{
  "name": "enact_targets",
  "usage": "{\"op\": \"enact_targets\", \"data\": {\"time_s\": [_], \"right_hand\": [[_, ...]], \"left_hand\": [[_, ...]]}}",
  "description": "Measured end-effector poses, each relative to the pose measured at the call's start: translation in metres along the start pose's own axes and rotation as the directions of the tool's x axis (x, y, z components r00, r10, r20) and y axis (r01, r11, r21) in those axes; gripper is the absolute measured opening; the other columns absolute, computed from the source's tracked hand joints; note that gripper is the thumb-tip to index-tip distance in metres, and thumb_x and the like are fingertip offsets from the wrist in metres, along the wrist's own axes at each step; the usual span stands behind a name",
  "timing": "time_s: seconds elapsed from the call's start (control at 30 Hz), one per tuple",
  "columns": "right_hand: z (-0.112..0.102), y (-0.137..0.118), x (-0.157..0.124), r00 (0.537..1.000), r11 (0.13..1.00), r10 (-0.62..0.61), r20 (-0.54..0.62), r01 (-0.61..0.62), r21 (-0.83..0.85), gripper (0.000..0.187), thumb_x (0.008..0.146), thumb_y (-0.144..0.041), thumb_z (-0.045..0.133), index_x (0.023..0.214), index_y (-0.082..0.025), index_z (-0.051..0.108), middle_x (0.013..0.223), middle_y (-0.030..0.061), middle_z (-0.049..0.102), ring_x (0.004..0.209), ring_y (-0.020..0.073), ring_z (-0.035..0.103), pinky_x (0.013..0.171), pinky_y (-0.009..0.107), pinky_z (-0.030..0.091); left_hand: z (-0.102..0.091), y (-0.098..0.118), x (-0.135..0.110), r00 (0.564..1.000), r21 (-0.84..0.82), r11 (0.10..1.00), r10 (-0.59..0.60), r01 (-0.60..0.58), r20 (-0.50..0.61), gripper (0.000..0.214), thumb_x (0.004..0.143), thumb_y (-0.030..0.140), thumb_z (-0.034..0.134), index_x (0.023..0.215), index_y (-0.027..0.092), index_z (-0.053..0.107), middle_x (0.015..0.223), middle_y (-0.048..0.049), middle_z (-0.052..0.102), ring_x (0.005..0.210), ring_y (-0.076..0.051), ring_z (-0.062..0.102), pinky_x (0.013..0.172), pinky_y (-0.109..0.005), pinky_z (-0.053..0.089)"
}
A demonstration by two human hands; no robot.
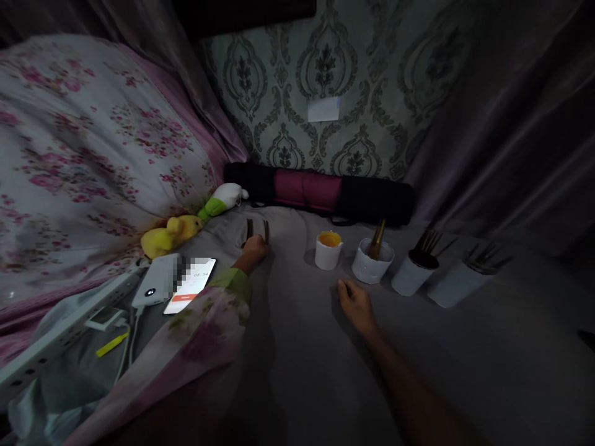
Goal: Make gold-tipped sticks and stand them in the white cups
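My left hand (pixel 255 251) is closed at the left of the grey sheet, with two thin brown sticks (pixel 266 231) rising from it, one on each side. In the dim light their kind is unclear. Curled into a loose fist, my right hand (pixel 356 303) rests in front of the white cups, touching none, and nothing shows in its fingers. Nearest it stand a white cup with a yellow inside (pixel 327 255) and a wider white cup (pixel 370 267) with a golden-brown brush-like piece (pixel 377 243) leaning in it.
Two taller white containers (pixel 411 280) (pixel 458 286), holding several dark sticks, stand at right. A black and maroon roll (pixel 307 189) lies along the wall. Left are plush toys (pixel 174 234), a lit phone (pixel 191 286), a white power bank (pixel 155 282) and a power strip (pixel 69 328).
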State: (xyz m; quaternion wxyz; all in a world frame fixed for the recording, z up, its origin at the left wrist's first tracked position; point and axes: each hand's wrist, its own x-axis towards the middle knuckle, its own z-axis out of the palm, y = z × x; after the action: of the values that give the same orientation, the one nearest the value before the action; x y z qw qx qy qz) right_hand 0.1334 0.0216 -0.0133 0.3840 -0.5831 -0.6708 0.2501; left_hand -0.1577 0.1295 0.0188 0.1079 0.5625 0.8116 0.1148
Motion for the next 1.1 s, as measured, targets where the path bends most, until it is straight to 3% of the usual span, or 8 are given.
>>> {"op": "enact_targets", "data": {"time_s": [0.3,0.53,1.1], "right_hand": [[0.0023,0.0036,0.0014,1.000,1.000,-0.013,-0.015,0.013,-0.017,0.039,0.081,-0.045,0.032,0.059,-0.018,0.049,0.053,-0.0002,0.051,0.053,0.0122,0.047,0.052,0.022,0.034],[0.0018,0.0040,0.0013,1.000,1.000,-0.009,0.003,0.009,-0.015,0.039,0.081,-0.044,0.032,0.067,-0.017,0.056,0.057,0.0011,0.054,0.053,0.0123,0.049,0.053,0.022,0.034],[0.0013,0.0022,0.0005,1.000,1.000,-0.021,0.000,0.021,-0.008,0.040,0.081,-0.044,0.031,0.066,-0.017,0.055,0.057,0.0010,0.053,0.053,0.0124,0.048,0.052,0.022,0.034]], "left_hand": [[-0.0006,0.0013,-0.0006,1.000,-0.010,1.000,-0.013,0.013,0.001,0.027,0.066,0.024,0.054,0.088,0.012,0.063,0.095,-0.0156,0.063,0.090,-0.022,0.059,0.069,-0.024,0.043],[-0.0012,0.0019,-0.0017,1.000,-0.022,0.999,-0.027,0.027,-0.005,0.028,0.066,0.024,0.055,0.090,0.013,0.064,0.095,-0.0155,0.063,0.090,-0.022,0.059,0.068,-0.023,0.043],[-0.0056,0.0037,-0.0044,0.998,-0.071,0.996,-0.056,0.055,-0.017,0.025,0.065,0.022,0.055,0.086,0.012,0.065,0.092,-0.0176,0.063,0.087,-0.026,0.059,0.067,-0.029,0.044]]}}
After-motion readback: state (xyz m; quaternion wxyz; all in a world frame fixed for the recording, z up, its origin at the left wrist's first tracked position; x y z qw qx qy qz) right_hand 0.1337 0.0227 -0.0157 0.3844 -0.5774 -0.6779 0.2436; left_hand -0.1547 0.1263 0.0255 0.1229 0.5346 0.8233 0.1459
